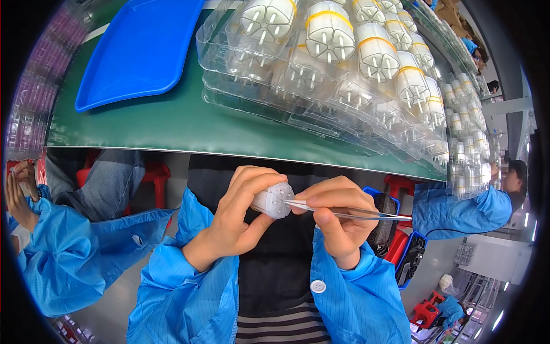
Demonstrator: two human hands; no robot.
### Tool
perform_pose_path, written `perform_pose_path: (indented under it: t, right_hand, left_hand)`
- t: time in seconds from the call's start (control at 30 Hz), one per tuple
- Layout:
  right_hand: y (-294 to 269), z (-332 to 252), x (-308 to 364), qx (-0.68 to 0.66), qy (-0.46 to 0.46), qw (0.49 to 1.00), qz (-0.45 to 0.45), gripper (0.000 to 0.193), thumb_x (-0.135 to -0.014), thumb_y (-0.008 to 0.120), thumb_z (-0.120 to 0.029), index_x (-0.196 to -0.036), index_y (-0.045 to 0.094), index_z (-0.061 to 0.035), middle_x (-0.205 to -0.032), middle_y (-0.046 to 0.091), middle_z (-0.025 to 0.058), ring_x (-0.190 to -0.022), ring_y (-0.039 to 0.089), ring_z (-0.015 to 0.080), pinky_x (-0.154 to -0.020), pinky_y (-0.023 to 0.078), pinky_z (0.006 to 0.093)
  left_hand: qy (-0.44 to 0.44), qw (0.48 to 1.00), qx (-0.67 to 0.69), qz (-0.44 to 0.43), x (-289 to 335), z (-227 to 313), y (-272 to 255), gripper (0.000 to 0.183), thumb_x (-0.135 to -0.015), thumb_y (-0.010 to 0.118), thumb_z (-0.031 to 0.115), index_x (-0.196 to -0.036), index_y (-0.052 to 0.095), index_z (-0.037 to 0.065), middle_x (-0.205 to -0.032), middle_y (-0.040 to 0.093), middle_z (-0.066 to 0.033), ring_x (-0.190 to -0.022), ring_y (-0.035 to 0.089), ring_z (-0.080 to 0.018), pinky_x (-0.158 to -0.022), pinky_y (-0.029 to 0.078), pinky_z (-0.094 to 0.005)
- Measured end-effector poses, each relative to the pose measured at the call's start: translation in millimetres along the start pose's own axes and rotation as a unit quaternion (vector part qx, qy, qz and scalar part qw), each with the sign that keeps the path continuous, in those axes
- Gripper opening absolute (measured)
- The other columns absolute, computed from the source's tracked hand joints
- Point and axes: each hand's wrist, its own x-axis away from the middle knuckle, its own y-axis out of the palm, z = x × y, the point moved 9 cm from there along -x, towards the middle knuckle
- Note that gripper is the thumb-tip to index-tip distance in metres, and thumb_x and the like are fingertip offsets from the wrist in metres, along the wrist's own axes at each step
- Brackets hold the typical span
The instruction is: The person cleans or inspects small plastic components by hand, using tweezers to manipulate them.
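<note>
My left hand [238, 209] is closed round a white plastic cylinder [264, 202], its end face with small openings turned to the right. In my right hand [339, 209] are metal tweezers [369, 215], pinched between thumb and fingers. Their tips meet the cylinder's end face, where a pale thin piece [298, 204] shows; I cannot tell whether it is separate from the tweezers. Both hands are over my lap, just off the near edge of the green table [172, 129].
A blue tray [137, 57] lies at the far left of the table. Stacked clear plastic trays [275, 106] hold several white cylinders [330, 34] with yellow bands and protruding pins. Co-workers in blue sleeves [69, 252] sit at either side. Blue bins [411, 261] stand at the right.
</note>
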Motion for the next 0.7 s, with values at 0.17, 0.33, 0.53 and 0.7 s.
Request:
perform_pose_path:
  t: [0.17,0.33,0.53,0.7]
  right_hand:
    - [4.0,-4.1,-0.5,0.001,-0.029,0.999,-0.022,0.011,-0.079,0.070,0.001,-0.089,0.069,0.0043,-0.088,0.071,0.0174,-0.076,0.070,0.0244,-0.065,0.056,0.0286]
    - [9.0,-8.4,-2.2,0.038,-0.052,0.997,-0.035,0.016,-0.086,0.069,-0.010,-0.086,0.066,0.0048,-0.083,0.069,0.0207,-0.070,0.067,0.0233,-0.060,0.054,0.0294]
    - [10.6,-12.0,-1.5,0.062,-0.081,0.994,-0.039,0.014,-0.085,0.069,-0.008,-0.086,0.066,0.0051,-0.082,0.069,0.0205,-0.069,0.067,0.0242,-0.059,0.053,0.0298]
    - [12.7,-17.6,-2.5,0.059,-0.118,0.990,-0.048,0.014,-0.085,0.069,-0.009,-0.086,0.067,0.0048,-0.083,0.069,0.0202,-0.069,0.068,0.0251,-0.059,0.053,0.0301]
  left_hand:
    - [0.007,1.000,0.004,-0.012,-0.5,3.1,4.1,0.058,-0.066,0.068,-0.005,-0.122,0.055,-0.001,-0.115,0.057,-0.0185,-0.104,0.055,-0.0356,-0.089,0.045,-0.0414]
    - [0.008,1.000,0.004,-0.011,-0.3,3.8,3.5,0.058,-0.066,0.069,-0.005,-0.122,0.055,-0.001,-0.116,0.057,-0.0185,-0.104,0.055,-0.0354,-0.089,0.045,-0.0412]
    - [0.003,1.000,-0.002,-0.011,0.0,3.7,4.1,0.059,-0.065,0.070,-0.005,-0.122,0.055,-0.001,-0.115,0.057,-0.0178,-0.104,0.055,-0.0352,-0.089,0.045,-0.0412]
    - [0.006,1.000,-0.004,-0.006,-0.5,5.9,3.5,0.059,-0.065,0.070,-0.005,-0.122,0.056,-0.001,-0.115,0.057,-0.0177,-0.103,0.055,-0.0349,-0.088,0.045,-0.0412]
